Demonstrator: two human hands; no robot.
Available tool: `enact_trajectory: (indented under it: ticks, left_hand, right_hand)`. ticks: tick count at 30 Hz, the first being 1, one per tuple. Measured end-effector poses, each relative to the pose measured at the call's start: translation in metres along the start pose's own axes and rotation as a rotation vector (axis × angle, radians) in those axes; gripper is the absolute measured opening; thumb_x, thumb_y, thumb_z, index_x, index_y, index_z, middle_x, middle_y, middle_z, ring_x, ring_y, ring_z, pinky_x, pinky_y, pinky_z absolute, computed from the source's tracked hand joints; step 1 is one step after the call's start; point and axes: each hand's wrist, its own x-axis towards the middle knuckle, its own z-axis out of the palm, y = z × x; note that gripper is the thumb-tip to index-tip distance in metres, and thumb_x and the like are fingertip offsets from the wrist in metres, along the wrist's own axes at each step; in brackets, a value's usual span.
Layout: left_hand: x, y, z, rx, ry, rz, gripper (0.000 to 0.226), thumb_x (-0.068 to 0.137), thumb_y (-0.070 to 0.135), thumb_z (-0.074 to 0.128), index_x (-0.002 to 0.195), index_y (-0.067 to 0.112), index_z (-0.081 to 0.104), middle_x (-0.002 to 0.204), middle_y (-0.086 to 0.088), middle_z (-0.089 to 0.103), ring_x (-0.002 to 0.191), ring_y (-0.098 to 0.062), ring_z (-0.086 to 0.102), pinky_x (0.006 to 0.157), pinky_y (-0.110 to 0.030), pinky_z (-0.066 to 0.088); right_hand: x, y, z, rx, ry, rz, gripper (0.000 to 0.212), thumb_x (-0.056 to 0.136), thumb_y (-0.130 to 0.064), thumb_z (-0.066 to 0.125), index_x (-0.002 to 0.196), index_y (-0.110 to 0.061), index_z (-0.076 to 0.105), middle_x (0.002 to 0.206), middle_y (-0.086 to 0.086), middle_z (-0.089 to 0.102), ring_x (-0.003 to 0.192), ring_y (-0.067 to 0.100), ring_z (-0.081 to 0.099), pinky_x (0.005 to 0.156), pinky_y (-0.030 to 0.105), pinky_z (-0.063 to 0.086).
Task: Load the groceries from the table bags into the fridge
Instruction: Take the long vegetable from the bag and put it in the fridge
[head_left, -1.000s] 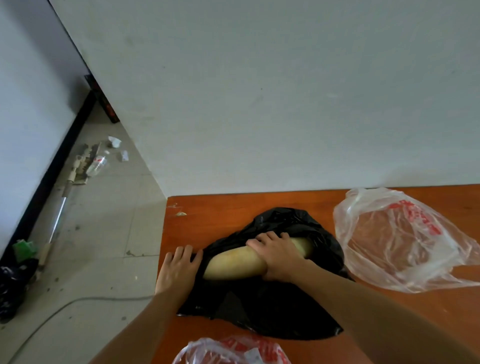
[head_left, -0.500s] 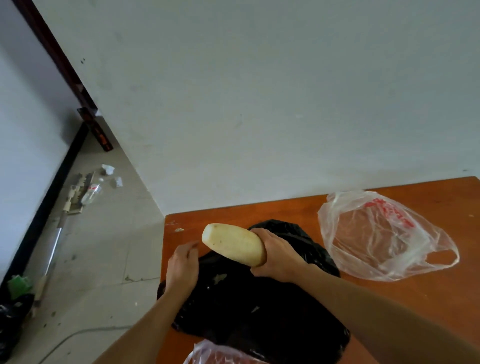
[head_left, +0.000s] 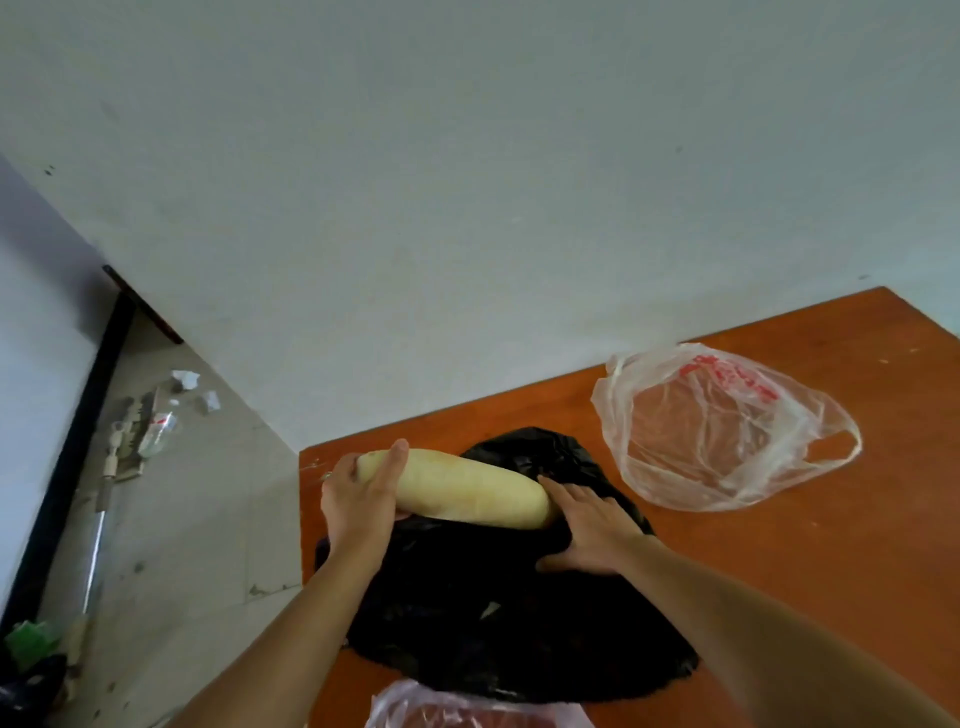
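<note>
A long pale white radish (head_left: 470, 492) is held level just above the crumpled black bag (head_left: 519, 629) on the orange-brown table (head_left: 831, 551). My left hand (head_left: 358, 501) grips its left end, thumb over the top. My right hand (head_left: 589, 527) lies flat on the black bag with fingers spread, its fingertips by the radish's right end. No fridge is in view.
A clear plastic bag with red print (head_left: 717, 431) lies at the back right of the table, looking nearly empty. Another clear bag (head_left: 467, 712) shows at the bottom edge. A white wall stands behind the table. Left of the table, the floor holds scattered litter (head_left: 150, 431).
The radish came up out of the black bag in my right hand and passed to my left hand. My right hand let go and dropped flat onto the bag.
</note>
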Motion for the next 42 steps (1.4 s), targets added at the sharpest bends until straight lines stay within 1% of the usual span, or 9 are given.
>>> enact_trajectory:
  ticks: [5,9,14,18,21,30,35,39,42]
  left_hand:
    - [-0.006,0.018,-0.002,-0.111,-0.044,0.023,0.034,0.075,0.051,0.072,0.082,0.020,0.061,0.094,0.000,0.060,0.092,-0.024,0.061,0.057,-0.044,0.060]
    - [-0.013,0.043,0.000,-0.156,-0.132,-0.006,0.037,0.078,0.046,0.071,0.086,0.010,0.065,0.096,-0.010,0.064,0.089,-0.027,0.064,0.052,-0.043,0.059]
    - [-0.025,0.107,-0.004,-0.260,-0.225,0.007,0.045,0.093,0.054,0.044,0.089,0.013,0.061,0.094,-0.013,0.068,0.086,-0.033,0.067,0.073,-0.047,0.057]
    - [-0.030,0.150,-0.002,-0.033,-0.245,0.227,0.041,0.101,0.043,0.030,0.103,0.009,0.054,0.081,-0.018,0.068,0.064,-0.035,0.069,0.061,-0.044,0.058]
    - [-0.041,0.165,0.010,0.224,-0.205,0.413,0.038,0.099,0.040,0.033,0.104,0.010,0.057,0.078,-0.010,0.068,0.069,-0.029,0.067,0.072,-0.048,0.057]
    - [-0.184,0.169,0.076,0.759,-0.363,0.785,0.024,0.095,0.040,0.044,0.106,0.021,0.055,0.101,-0.002,0.060,0.083,-0.019,0.051,0.071,-0.031,0.041]
    - [-0.318,0.147,0.128,0.847,-0.493,1.077,0.055,0.095,0.052,0.023,0.115,0.017,0.060,0.095,0.001,0.065,0.079,-0.015,0.060,0.062,-0.029,0.042]
    - [-0.423,0.137,0.173,0.881,-0.655,1.264,0.036,0.097,0.037,0.046,0.126,0.017,0.051,0.127,-0.005,0.058,0.112,-0.021,0.056,0.092,-0.033,0.046]
    - [-0.490,0.136,0.213,0.882,-0.766,1.369,0.036,0.095,0.039,0.047,0.126,0.020,0.049,0.124,-0.004,0.059,0.110,-0.021,0.058,0.087,-0.034,0.049]
  right_hand:
    - [-0.019,-0.001,-0.002,0.153,0.016,-0.028,0.120,0.063,-0.078,0.066,0.151,-0.040,-0.007,0.158,-0.006,0.021,0.142,0.020,0.027,0.109,0.043,0.033]
    - [-0.026,-0.043,-0.043,0.132,0.226,-0.174,0.115,0.066,-0.072,0.067,0.151,-0.039,-0.004,0.153,-0.009,0.032,0.133,0.017,0.040,0.103,0.039,0.037]
    - [-0.051,-0.064,-0.090,0.201,0.489,-0.170,0.090,0.060,-0.058,0.070,0.136,-0.041,0.026,0.121,-0.008,0.059,0.103,0.019,0.062,0.090,0.040,0.047]
    - [-0.083,-0.052,-0.127,0.166,0.615,-0.090,0.084,0.056,-0.060,0.064,0.132,-0.040,0.033,0.109,-0.011,0.064,0.095,0.019,0.063,0.088,0.042,0.047]
    - [-0.120,-0.033,-0.147,0.073,0.640,-0.022,0.082,0.059,-0.056,0.067,0.132,-0.040,0.033,0.109,-0.011,0.063,0.091,0.019,0.062,0.075,0.036,0.045]
    - [-0.301,0.050,-0.114,-0.038,0.762,0.260,0.090,0.064,-0.060,0.068,0.141,-0.035,0.031,0.134,-0.009,0.052,0.109,0.019,0.058,0.083,0.038,0.049]
    - [-0.438,0.097,-0.053,-0.033,0.759,0.539,0.089,0.067,-0.057,0.072,0.141,-0.032,0.030,0.124,-0.008,0.054,0.101,0.014,0.056,0.081,0.031,0.048]
    - [-0.547,0.130,-0.010,0.020,0.787,0.777,0.084,0.068,-0.055,0.071,0.138,-0.031,0.032,0.120,-0.005,0.056,0.096,0.018,0.058,0.079,0.032,0.047]
    - [-0.617,0.156,0.012,0.045,0.809,0.948,0.082,0.068,-0.054,0.070,0.137,-0.032,0.033,0.121,-0.005,0.057,0.095,0.020,0.059,0.073,0.030,0.041]
